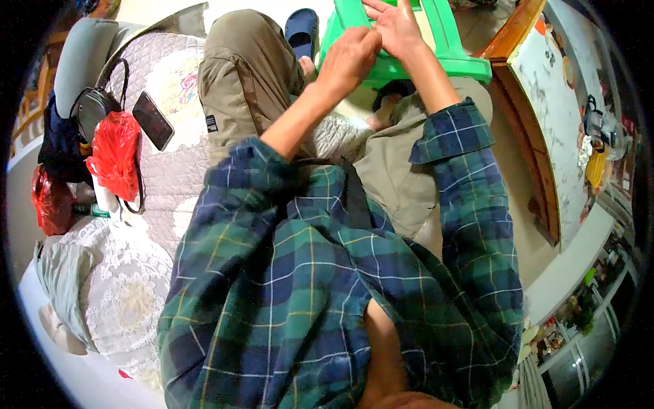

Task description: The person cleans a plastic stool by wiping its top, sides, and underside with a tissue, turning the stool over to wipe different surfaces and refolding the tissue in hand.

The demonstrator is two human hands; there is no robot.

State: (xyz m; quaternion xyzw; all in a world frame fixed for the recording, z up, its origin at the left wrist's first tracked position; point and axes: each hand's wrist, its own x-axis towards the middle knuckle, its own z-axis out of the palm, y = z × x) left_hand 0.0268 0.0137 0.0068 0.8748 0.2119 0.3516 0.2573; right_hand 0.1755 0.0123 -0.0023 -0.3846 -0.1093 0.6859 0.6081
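In the head view, the left hand (351, 60) is at the far middle of the scene, its fingers bent inward and meeting the right hand (397, 31) near the base of its palm. The right hand is mostly open, with the palm turned up and the fingers pointing to the left. Whether something small is between the hands, I cannot tell. Both are above a green plastic frame (446, 41), which stands at the far side, in front of the person's knees. A dark blue slipper (302, 31) lies to its left. Farther left, a phone (154, 121) rests on a quilted cover (180, 174), near a red plastic bag (116, 153). On the right is a table (545, 88) with a marbled top.
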